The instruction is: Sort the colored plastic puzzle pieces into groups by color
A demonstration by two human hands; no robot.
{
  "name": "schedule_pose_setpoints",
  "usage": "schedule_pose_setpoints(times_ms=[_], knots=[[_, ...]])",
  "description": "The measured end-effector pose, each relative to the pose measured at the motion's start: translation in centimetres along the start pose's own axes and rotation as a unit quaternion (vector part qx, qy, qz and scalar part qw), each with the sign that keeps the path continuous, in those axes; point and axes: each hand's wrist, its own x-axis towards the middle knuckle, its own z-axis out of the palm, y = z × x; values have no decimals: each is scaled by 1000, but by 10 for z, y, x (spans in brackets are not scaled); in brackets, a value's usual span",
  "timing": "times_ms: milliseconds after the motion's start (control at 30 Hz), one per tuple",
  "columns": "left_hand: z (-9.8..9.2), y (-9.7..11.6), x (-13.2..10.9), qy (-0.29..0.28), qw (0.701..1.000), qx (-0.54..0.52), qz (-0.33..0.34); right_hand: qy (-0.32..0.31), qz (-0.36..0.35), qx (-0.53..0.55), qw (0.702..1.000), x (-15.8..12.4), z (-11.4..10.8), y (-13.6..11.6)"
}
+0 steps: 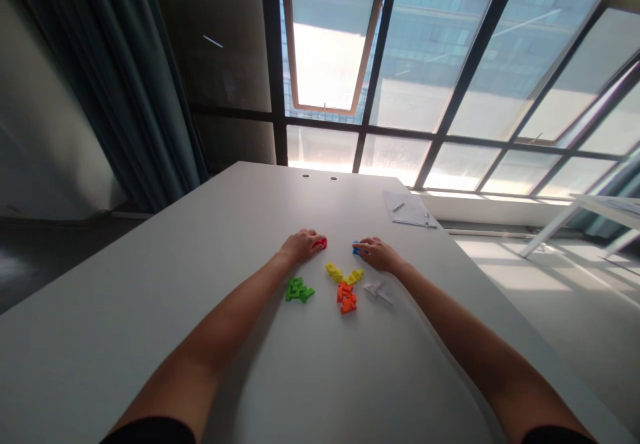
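My left hand (303, 246) rests on the white tabletop with its fingers curled over small red plastic pieces (320, 243). My right hand (377, 255) lies the same way, fingertips over small blue plastic pieces (357, 248). Between and just below the hands are small piles of similar pieces. The green pile (299, 290) is closest to my left hand, with yellow pieces (344, 274) and orange pieces (347, 297) in the middle. White pieces (379, 292) lie below my right hand. The hands hide most of the red and blue pieces.
The long white table (150, 297) runs away from me, with its far edge near the windows. Papers and a pen (407, 209) lie at its far right. Another white table (605, 207) stands to the right, beyond a drop to the floor.
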Motion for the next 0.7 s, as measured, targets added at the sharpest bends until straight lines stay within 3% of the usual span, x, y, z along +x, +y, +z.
schedule_pose_setpoints(times_ms=[200,300,400,467,533,600,700], knots=[[-8,2,9,4,1000,12,-13,19,77,-44,996,10,-8,22],[-16,5,5,29,999,15,-33,49,85,-49,994,12,-21,15],[-23,16,-12,58,997,7,-46,46,37,28,998,0,-31,-7],[-25,27,-27,25,999,-28,-12,-19,-23,109,994,-14,-34,-26],[-24,38,-39,-48,995,-61,60,-69,-63,139,986,-27,-33,-44],[-21,48,-44,-86,989,-76,97,-88,-81,144,982,-33,-30,-57],[-15,57,-34,-80,990,-79,81,-74,-72,135,986,-23,-22,-61]])
